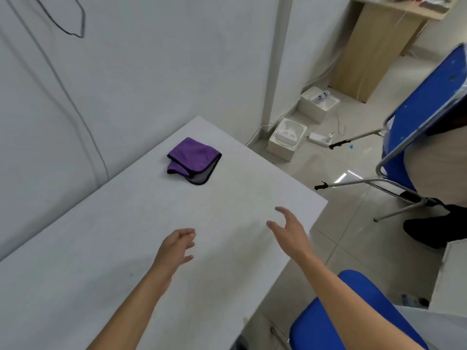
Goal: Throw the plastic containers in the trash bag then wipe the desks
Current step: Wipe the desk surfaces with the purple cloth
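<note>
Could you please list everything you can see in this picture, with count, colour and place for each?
desk: one, white, against the wall, filling the lower left.
cloth: one, purple with dark edging, folded, lying on the desk's far part.
chairs: two, blue; one with a metal frame at the right, one seat at the bottom right.
open boxes: two, white, on the floor by the wall.
cabinet: one, light wood, top right.
cable: one, dark, hanging on the wall, top left.
plastic containers, trash bag: none in view.
left hand: open, empty, above the desk.
right hand: open, empty, above the desk near its right edge.
</note>
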